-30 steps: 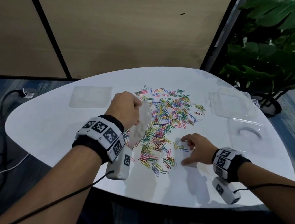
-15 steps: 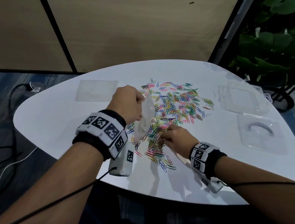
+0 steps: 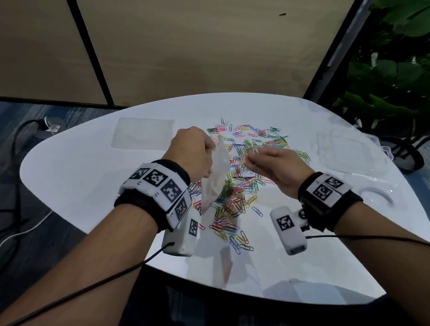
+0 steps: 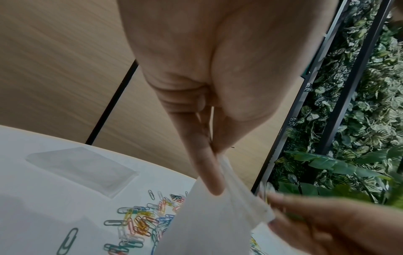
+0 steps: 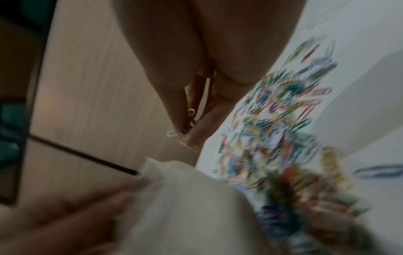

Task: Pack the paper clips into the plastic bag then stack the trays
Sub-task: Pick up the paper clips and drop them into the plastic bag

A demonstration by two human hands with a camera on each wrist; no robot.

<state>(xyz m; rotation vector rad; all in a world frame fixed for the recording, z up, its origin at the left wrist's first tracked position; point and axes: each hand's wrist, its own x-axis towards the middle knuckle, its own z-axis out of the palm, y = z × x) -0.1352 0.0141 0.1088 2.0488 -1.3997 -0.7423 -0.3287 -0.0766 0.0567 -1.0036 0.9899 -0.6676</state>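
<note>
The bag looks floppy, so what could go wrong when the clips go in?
1. The left hand pinches the plastic bag at one top corner only, so the mouth may sag shut and clips could miss it.
2. The right hand pinches just a few paper clips in its fingertips above the pile; some may slip and scatter on the table.
</note>
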